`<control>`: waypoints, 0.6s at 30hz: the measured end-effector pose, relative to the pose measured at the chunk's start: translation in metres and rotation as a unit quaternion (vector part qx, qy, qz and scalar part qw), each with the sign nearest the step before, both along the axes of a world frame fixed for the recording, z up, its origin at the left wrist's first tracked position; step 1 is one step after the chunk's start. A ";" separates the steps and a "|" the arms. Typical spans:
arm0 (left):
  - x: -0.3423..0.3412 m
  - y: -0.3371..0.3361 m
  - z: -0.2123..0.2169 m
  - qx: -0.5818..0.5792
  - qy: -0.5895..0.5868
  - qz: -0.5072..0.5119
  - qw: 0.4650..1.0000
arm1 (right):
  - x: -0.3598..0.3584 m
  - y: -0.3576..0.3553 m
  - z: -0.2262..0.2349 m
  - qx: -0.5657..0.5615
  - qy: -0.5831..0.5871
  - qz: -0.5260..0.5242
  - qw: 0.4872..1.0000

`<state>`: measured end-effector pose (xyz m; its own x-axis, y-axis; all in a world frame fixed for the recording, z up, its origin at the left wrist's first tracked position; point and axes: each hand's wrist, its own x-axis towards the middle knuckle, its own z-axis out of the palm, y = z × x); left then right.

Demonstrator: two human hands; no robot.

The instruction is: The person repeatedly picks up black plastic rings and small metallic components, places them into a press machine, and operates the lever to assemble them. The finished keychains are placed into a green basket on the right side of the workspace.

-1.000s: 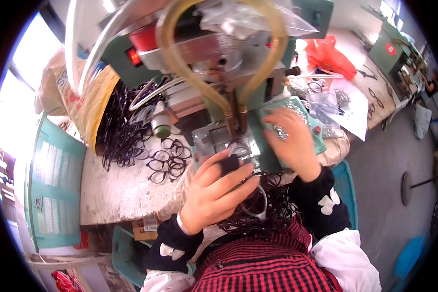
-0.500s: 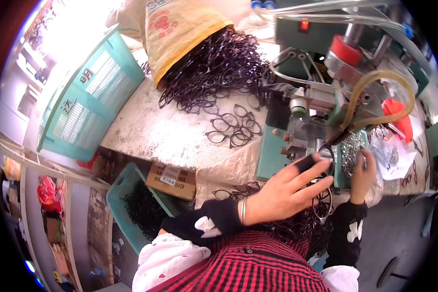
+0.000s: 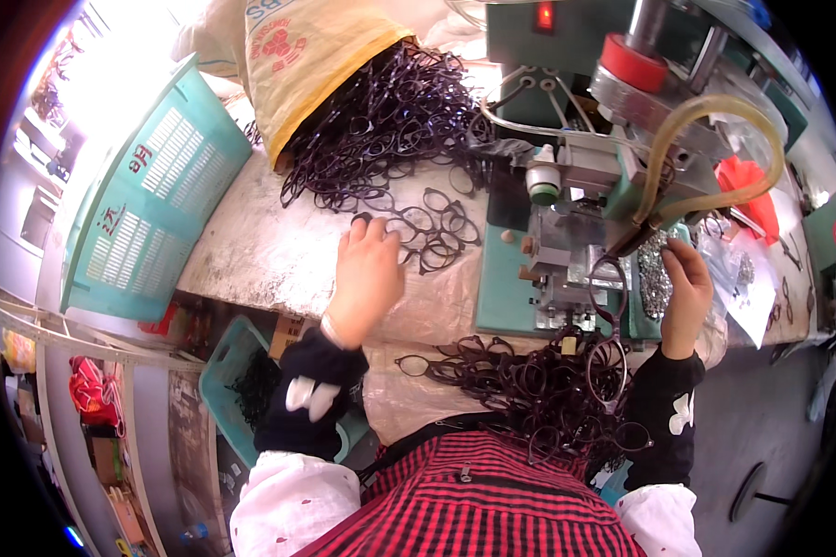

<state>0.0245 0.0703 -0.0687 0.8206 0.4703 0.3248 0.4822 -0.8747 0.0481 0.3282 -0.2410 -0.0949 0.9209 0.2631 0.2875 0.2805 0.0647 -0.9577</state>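
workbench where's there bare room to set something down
The workbench is bare between the teal basket and left hand, and between that hand and the green machine base. Crowded: eyeglass frames by the yellow sack and before that base.

I see dark-red handwriting point(image 3: 139, 160) on teal slotted plastic basket point(image 3: 125, 190), upper left; blue lettering point(image 3: 264, 10) and red emblem point(image 3: 279, 45) on yellow-and-white woven sack point(image 3: 334, 51), top; dark print on brown cardboard box point(image 3: 284, 340), lower left, partly hidden.
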 end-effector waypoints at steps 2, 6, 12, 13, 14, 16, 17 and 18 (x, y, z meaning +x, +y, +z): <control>0.004 0.029 -0.057 0.006 -0.015 -0.002 1.000 | -0.001 -0.007 0.002 -0.043 -0.011 0.010 0.999; 0.004 0.035 -0.068 -0.097 -0.116 -0.014 0.988 | -0.018 -0.052 0.011 -0.178 -0.064 -0.065 0.980; -0.005 0.040 -0.019 -0.185 -0.153 -0.006 0.971 | -0.027 -0.088 0.044 -0.155 -0.042 0.029 0.987; 0.000 0.040 -0.009 -0.197 -0.156 0.011 0.968 | -0.032 -0.074 0.057 -0.160 -0.055 0.055 0.984; 0.001 0.046 -0.013 -0.187 -0.218 -0.022 0.958 | -0.035 -0.058 0.069 -0.162 -0.068 0.086 0.981; 0.014 0.038 -0.010 -0.382 -0.314 -0.002 0.869 | -0.044 -0.017 0.083 -0.140 -0.069 0.113 0.981; 0.025 0.026 -0.011 -0.386 -0.342 -0.011 0.857 | -0.047 0.002 0.079 -0.109 -0.087 0.110 0.984; 0.030 0.014 -0.014 -0.388 -0.367 -0.019 0.845 | -0.052 0.022 0.069 -0.028 -0.079 0.108 0.991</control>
